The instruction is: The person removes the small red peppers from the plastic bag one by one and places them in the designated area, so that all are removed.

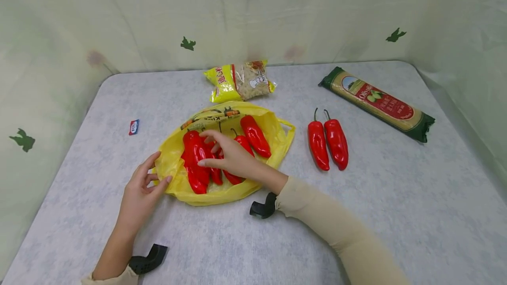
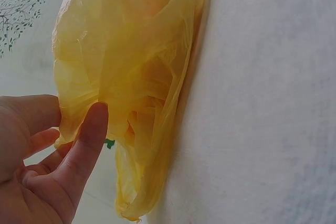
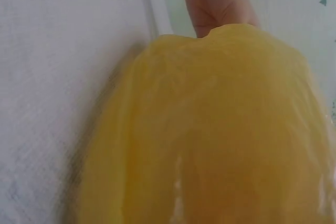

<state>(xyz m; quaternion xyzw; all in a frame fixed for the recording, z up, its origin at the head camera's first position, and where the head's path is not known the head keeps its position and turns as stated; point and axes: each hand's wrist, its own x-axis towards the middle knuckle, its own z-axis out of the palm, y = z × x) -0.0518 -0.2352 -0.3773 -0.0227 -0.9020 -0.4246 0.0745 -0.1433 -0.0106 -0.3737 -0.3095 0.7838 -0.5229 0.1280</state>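
A yellow plastic bag (image 1: pixel 277 144) lies on its side with its mouth spread, several glossy red peppers (image 1: pixel 255 136) inside. At the bag's left rim, my left hand (image 1: pixel 140 192) pinches the thin plastic between thumb and fingers; the left wrist view shows this hand (image 2: pixel 58 166) at the bag's edge (image 2: pixel 131 66). Inside the mouth is my right hand (image 1: pixel 229 157), thumb and index finger spread apart, fingertips at the right side of a red pepper (image 1: pixel 193 148) on the pile. In the right wrist view, the bag's outside (image 3: pixel 210 129) hides most of the hand.
Two red peppers (image 1: pixel 318 144) lie side by side right of the bag. A long spaghetti packet (image 1: pixel 380 100) rests at the back right. Behind the bag is a yellow and clear food packet (image 1: pixel 241 82). A small red and blue packet (image 1: pixel 134 127) lies left. Fabric walls surround the table (image 1: pixel 396 197).
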